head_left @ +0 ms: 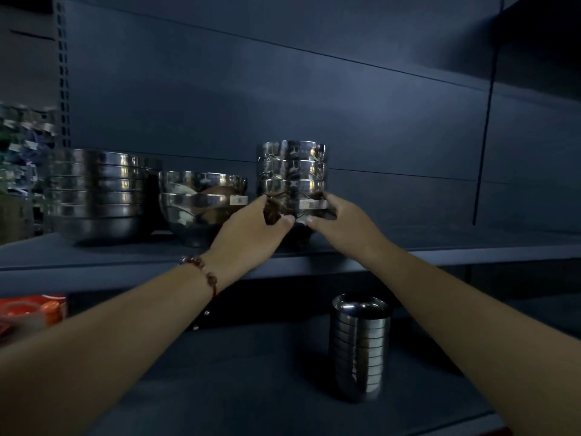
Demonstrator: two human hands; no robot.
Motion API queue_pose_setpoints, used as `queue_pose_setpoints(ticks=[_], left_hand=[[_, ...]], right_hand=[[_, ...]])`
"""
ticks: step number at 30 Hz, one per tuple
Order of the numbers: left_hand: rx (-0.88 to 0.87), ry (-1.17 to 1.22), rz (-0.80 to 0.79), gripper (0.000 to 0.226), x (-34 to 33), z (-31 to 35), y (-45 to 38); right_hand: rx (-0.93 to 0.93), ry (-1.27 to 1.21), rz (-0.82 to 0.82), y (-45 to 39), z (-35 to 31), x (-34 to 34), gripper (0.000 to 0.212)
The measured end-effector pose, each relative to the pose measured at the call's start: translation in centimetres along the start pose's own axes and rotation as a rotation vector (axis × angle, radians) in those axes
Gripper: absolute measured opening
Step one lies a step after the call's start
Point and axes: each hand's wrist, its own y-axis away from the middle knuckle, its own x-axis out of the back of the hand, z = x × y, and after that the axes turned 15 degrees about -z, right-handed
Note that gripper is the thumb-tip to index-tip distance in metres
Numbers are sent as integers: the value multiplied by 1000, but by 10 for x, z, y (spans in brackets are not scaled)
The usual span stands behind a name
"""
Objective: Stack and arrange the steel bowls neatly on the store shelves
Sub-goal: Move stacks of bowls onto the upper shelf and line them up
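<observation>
Dark-grey steel store shelf (pixel 408 247), front edge: left hand (pixel 251 229) and right hand (pixel 338 220) grip low the stack of small polished steel bowls (pixel 291 171); judged rigid, slippery, top-heavy.

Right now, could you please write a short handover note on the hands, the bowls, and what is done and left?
Left hand and right hand: both grip the base of the small bowl stack from either side, on the upper shelf.
Bowls: a large bowl stack stands at the left of that shelf; the middle bowl stack, only two or so bowls, stands between it and the held one. A tall stack of steel cups stands on the lower shelf.
Done: three stacks stand in a row.
Left: settle the held stack in line and let go; the cups' place seems undecided.
</observation>
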Motion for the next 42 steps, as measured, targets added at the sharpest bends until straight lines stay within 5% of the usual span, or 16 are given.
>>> queue_pose_setpoints(ticks=[3, 7, 16, 19, 27, 32, 35, 39, 42], left_hand=[[-62, -259, -16, 66, -4, -2, 40], [-221, -486, -29, 71, -37, -19, 90], [-171, -431, -456, 70, -189, -65, 146], [-64, -390, -584, 71, -228, -74, 140], [-14, -337, -570, 74, -302, -98, 97], [68, -211, -529, 78, -330, -109, 62], [147, -33, -456, 89, -342, -119, 44], [105, 494, -415, 90, -357, -120, 19], [-3, 679, -367, 90, -365, -121, 2]], right_hand=[[59, 333, -47, 35, 3, -5, 70], [65, 567, -115, 91, 21, -21, 72], [-272, 719, -345, 196, 144, -96, 70], [-407, 644, -418, 206, 178, -114, 78], [-563, 410, -409, 179, 261, -127, 81], [-458, 9, -114, 145, 293, -116, 65], [-383, -351, -7, 124, 310, -113, 41], [-316, -666, 18, 101, 328, -112, 46], [-262, -710, -16, 93, 334, -109, 60]])
